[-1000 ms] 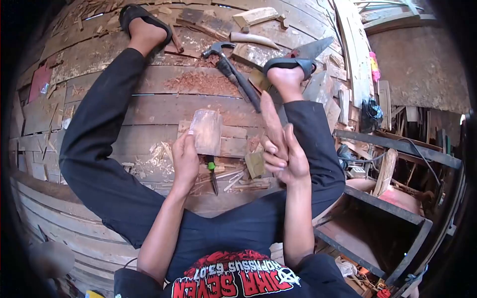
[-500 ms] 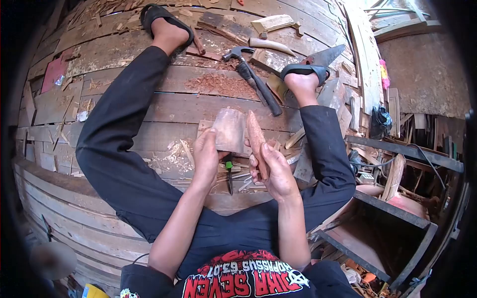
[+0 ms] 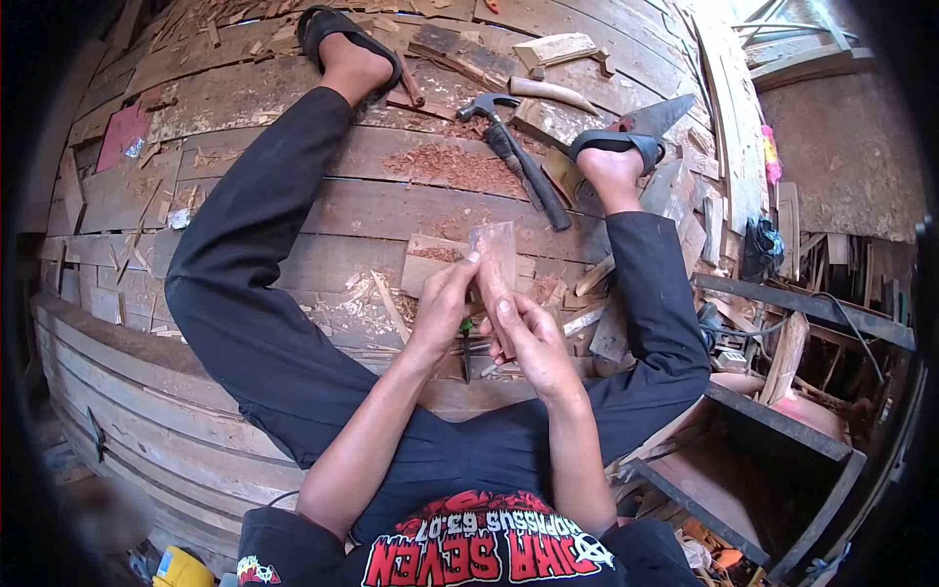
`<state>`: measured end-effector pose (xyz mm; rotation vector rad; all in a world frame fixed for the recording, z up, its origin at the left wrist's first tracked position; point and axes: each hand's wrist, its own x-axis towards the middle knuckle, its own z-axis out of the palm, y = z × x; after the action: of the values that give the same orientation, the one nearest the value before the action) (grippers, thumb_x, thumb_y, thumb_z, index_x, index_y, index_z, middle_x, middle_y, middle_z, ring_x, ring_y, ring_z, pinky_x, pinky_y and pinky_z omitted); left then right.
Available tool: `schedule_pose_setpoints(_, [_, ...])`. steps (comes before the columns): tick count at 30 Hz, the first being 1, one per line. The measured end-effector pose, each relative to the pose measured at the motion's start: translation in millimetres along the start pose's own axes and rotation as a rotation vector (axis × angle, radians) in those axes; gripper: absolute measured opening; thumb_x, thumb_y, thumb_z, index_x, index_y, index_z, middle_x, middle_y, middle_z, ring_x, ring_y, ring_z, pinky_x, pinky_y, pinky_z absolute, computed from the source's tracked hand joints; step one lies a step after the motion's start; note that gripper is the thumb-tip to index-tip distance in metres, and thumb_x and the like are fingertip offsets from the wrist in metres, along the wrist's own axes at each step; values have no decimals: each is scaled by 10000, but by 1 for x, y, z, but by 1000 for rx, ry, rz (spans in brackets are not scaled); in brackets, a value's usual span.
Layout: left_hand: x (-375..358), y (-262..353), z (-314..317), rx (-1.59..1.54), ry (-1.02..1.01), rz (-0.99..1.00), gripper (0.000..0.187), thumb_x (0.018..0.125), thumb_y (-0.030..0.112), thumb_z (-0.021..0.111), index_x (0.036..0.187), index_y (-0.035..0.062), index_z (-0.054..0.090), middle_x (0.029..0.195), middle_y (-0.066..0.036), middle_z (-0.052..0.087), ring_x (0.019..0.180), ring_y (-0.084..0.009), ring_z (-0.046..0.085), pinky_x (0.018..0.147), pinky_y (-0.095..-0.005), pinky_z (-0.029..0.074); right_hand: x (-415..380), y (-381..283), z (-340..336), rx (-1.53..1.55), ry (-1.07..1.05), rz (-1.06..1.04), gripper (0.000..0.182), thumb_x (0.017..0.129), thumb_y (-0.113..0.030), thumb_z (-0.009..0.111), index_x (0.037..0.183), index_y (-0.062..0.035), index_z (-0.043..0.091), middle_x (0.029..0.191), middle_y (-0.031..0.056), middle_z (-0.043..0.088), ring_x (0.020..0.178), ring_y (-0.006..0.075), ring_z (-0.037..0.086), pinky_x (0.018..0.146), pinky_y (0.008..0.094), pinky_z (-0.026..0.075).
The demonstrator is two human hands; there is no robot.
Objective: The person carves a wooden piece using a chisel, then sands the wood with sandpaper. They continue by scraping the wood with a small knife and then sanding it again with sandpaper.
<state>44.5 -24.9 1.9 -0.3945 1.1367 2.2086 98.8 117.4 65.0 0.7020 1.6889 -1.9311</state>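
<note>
My left hand [image 3: 445, 308] is closed on the edge of a thin, pale greyish sheet [image 3: 505, 245], its thumb near the upper part of a reddish wooden piece. In my right hand [image 3: 538, 347] the lower part of that carved wooden piece [image 3: 494, 276] is gripped, thumb on top. The wood lies over the sheet, pointing away from me. Below my hands, a green-handled tool [image 3: 467, 338] is partly hidden by them. A small board [image 3: 430, 256] with reddish shavings lies on the floor just beyond my left hand.
A claw hammer [image 3: 518, 161] lies on the plank floor beside reddish shavings [image 3: 445, 166]. A handsaw [image 3: 660, 117] rests by my right sandal [image 3: 618, 145]. Wood offcuts [image 3: 556, 49] are scattered farther off. A dark-edged wooden frame [image 3: 773, 421] stands at right.
The sheet and wooden piece, held apart before, are now together, the wood lying over the sheet. My hands have drawn closer to each other. The whole view has shifted slightly.
</note>
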Motion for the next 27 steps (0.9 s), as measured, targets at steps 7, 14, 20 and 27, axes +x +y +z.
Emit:
schedule_pose_setpoints(7, [5,-13,-4,-132,149,-113,440,1079,510,501,1051,81,593,818,-27,607,777,-149,640,686,-330,543,2,14,-4,-215,57,-152,293,1078,-272,637,1161,8,665,907,24,698,745,73,613,665,249,506])
schedule_pose_setpoints(14, [3,0,-6,-167,77,-289,493,1062,595,498,843,154,519,799,15,482,744,-116,503,662,-287,439,16,6,-49,-203,432,-247,307,1006,-217,746,1190,-19,599,938,29,625,836,76,588,749,238,515])
schedule_pose_setpoints(20, [4,-6,-2,-71,0,-226,605,1069,658,435,744,152,496,686,21,451,680,-116,443,634,-263,385,19,-1,-45,-157,279,-348,494,954,-210,804,1344,12,597,1173,102,661,1009,142,616,925,297,523])
schedule_pose_setpoints(27, [6,-4,0,-238,37,-216,600,1078,645,430,760,142,510,909,-33,597,839,-161,561,825,-307,464,15,3,-51,-21,124,-234,205,931,-198,833,969,-56,690,887,-26,661,841,57,593,762,234,472])
